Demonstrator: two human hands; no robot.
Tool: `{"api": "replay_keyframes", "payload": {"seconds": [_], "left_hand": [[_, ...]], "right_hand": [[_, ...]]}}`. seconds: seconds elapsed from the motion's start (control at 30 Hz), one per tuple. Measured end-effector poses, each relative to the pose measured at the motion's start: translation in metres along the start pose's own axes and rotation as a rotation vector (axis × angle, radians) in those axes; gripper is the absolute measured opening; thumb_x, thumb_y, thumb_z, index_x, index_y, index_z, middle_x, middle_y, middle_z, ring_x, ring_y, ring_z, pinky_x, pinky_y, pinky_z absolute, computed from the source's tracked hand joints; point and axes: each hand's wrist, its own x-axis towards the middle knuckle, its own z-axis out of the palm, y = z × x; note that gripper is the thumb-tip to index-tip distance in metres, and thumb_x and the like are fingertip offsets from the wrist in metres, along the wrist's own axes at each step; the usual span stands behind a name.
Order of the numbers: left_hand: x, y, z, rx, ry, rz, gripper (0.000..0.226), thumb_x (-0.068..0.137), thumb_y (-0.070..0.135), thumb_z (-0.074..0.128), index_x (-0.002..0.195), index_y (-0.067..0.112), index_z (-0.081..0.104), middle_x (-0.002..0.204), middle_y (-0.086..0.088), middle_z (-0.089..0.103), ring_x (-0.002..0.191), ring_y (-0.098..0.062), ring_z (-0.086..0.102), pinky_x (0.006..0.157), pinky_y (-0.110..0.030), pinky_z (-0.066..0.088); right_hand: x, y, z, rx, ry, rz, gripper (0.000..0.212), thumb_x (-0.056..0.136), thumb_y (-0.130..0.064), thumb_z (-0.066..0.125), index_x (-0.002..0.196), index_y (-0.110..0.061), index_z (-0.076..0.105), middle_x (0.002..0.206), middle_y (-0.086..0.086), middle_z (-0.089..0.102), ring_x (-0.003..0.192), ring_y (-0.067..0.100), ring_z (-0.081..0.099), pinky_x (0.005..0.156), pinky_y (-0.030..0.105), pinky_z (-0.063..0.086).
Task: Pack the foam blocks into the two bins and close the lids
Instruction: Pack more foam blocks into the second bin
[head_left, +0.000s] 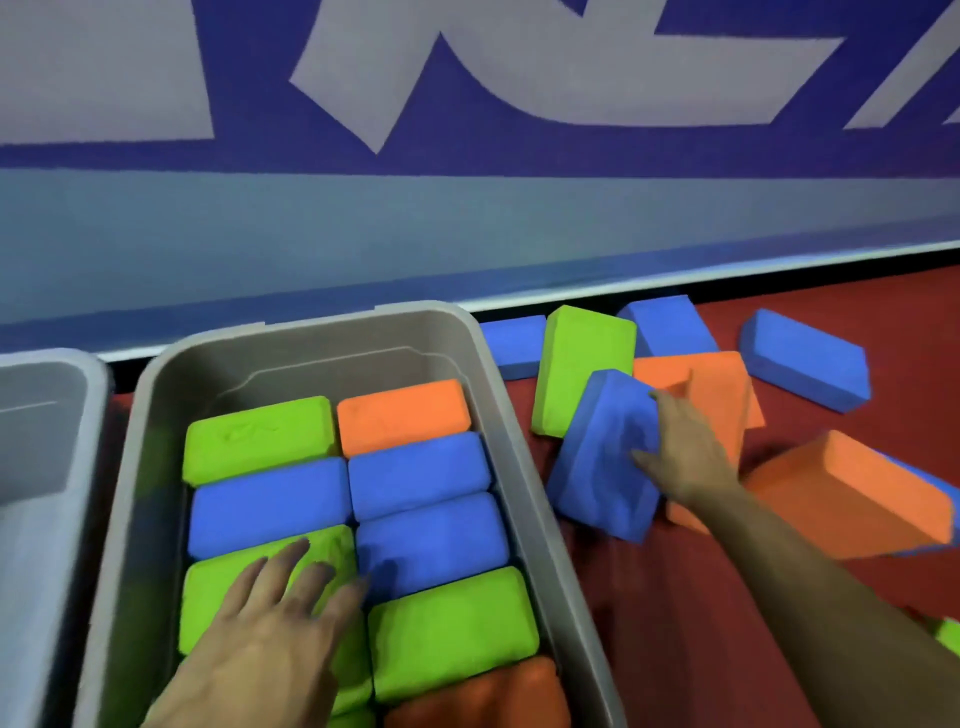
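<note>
A grey bin (535, 483) in front of me holds several green, blue and orange foam blocks laid flat in two columns. My left hand (275, 613) lies flat, fingers spread, on a green block (213, 597) in the bin's left column. Right of the bin, my right hand (680, 452) grips a tilted blue block (602, 457) on the red floor. A second grey bin (31, 509) shows at the left edge, its inside mostly out of view. No lids are visible.
Loose blocks lie on the red floor (675, 597) right of the bin: an upright green one (582, 364), orange ones (857, 499), blue ones (810, 358). A blue and grey padded wall (467, 234) runs behind the bins.
</note>
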Motion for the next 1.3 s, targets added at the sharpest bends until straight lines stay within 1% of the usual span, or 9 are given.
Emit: {"api": "replay_keyframes", "payload": {"seconds": [0.17,0.37,0.47,0.57,0.7,0.9,1.03,1.13,1.3], "left_hand": [[0.004,0.000,0.015,-0.005,0.158,-0.009,0.046,0.069,0.019,0.029,0.107,0.031,0.052,0.086,-0.002,0.072,0.107,-0.028,0.047,0.112,-0.025,0.008],[0.046,0.015,0.008,-0.125,0.115,0.100,0.070,0.044,0.034,0.055,0.113,0.030,0.051,0.096,0.003,0.071,0.111,-0.025,0.047,0.078,-0.040,0.057],[0.060,0.038,0.006,-0.167,0.074,0.071,0.067,0.049,0.041,0.043,0.114,0.030,0.052,0.098,0.005,0.070,0.111,-0.027,0.055,0.073,-0.043,0.059],[0.077,0.057,0.007,-0.186,0.035,0.118,0.067,0.052,0.039,0.035,0.116,0.030,0.053,0.102,0.003,0.068,0.109,-0.029,0.062,0.076,-0.043,0.058],[0.126,0.082,-0.004,-0.277,0.050,0.133,0.062,0.065,0.036,0.041,0.125,0.025,0.053,0.114,-0.003,0.060,0.119,-0.035,0.052,0.095,-0.047,0.050],[0.236,0.140,0.012,-0.140,-0.178,0.156,0.099,0.084,0.042,0.065,0.151,0.014,-0.002,0.157,-0.015,0.010,0.146,-0.035,0.000,0.118,-0.046,0.010],[0.241,0.172,0.045,-0.083,-0.292,0.190,0.112,0.079,0.057,0.065,0.151,0.011,-0.007,0.152,-0.012,0.023,0.137,-0.035,0.029,0.109,-0.053,0.025],[0.231,0.179,0.054,0.025,-0.239,0.198,0.099,0.081,0.054,0.063,0.149,0.008,0.007,0.137,-0.012,0.035,0.114,-0.034,0.047,0.096,-0.050,0.032],[0.235,0.181,0.050,-0.037,-0.208,0.251,0.078,0.074,0.037,0.072,0.133,0.009,0.031,0.126,-0.014,0.043,0.108,-0.033,0.044,0.089,-0.048,0.035]], "right_hand": [[0.084,0.003,0.020,-0.134,-0.231,0.030,0.121,0.046,-0.029,0.085,0.144,0.000,0.020,0.139,0.023,0.041,0.130,0.037,0.038,0.105,0.046,0.037],[0.051,0.019,0.051,-0.390,-0.316,0.006,0.115,0.061,-0.052,0.080,0.148,-0.010,0.016,0.141,0.013,0.040,0.129,0.036,0.035,0.104,0.045,0.037],[0.059,0.024,0.047,-0.267,-0.146,0.047,0.118,0.059,-0.044,0.085,0.150,-0.014,0.015,0.152,0.012,0.023,0.140,0.034,0.020,0.110,0.050,0.030],[0.071,0.016,0.044,-0.303,-0.266,0.054,0.131,0.056,-0.048,0.085,0.152,-0.015,0.003,0.155,0.009,0.017,0.142,0.032,0.019,0.114,0.048,0.023],[0.059,-0.009,0.027,-0.455,-0.078,-0.113,0.084,0.058,-0.060,0.077,0.125,-0.019,0.048,0.121,0.008,0.045,0.113,0.031,0.043,0.095,0.042,0.036],[0.012,-0.015,-0.002,-0.238,-0.235,-0.306,0.074,0.055,-0.075,0.047,0.101,-0.019,0.051,0.099,0.004,0.052,0.091,0.027,0.051,0.079,0.042,0.046],[0.034,0.006,-0.027,0.077,-0.251,-0.179,0.026,0.079,-0.041,0.059,0.085,-0.017,0.067,0.081,0.003,0.069,0.080,0.024,0.063,0.074,0.042,0.049],[0.078,0.025,-0.018,-0.099,0.025,-0.142,0.033,0.079,-0.021,0.062,0.112,-0.012,0.060,0.112,0.012,0.065,0.106,0.032,0.059,0.088,0.042,0.048],[0.110,0.034,0.025,-0.676,-0.370,-0.080,0.074,0.090,-0.021,0.046,0.153,-0.023,0.006,0.161,0.003,0.011,0.147,0.031,0.011,0.113,0.058,0.019]]}}
